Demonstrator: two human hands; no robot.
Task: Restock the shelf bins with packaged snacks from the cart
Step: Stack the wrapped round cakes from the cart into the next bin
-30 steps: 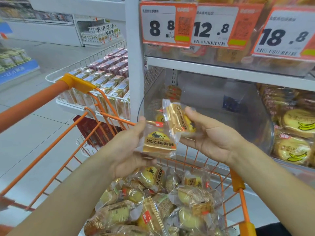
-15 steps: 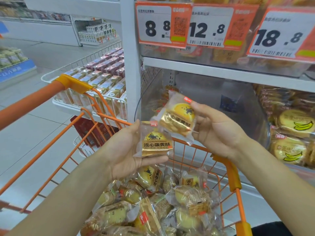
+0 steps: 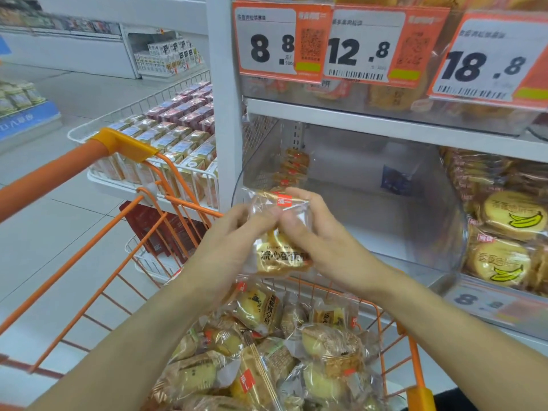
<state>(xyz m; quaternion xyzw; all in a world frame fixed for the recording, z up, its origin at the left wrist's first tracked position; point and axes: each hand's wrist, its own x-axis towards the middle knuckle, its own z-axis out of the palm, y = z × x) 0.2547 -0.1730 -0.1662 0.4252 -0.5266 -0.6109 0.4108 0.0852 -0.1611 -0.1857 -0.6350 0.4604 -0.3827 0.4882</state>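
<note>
Two hands, left hand and right hand, pressed together, gripping clear-wrapped egg-yolk pastry packets above the orange cart, before a clear shelf bin. Price tags overhead: 8.8, 12.8, 18.8. Banana-printed cakes at right.

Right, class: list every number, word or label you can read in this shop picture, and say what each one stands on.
"8.8": left orange price tag on the upper shelf.
"12.8": middle price tag.
"18.8": right price tag.
"8.": blurred lower shelf tag, rest unreadable.
Chinese print on the held snack packet, the banana cakes and the blue floor sign: too blurred.
</note>
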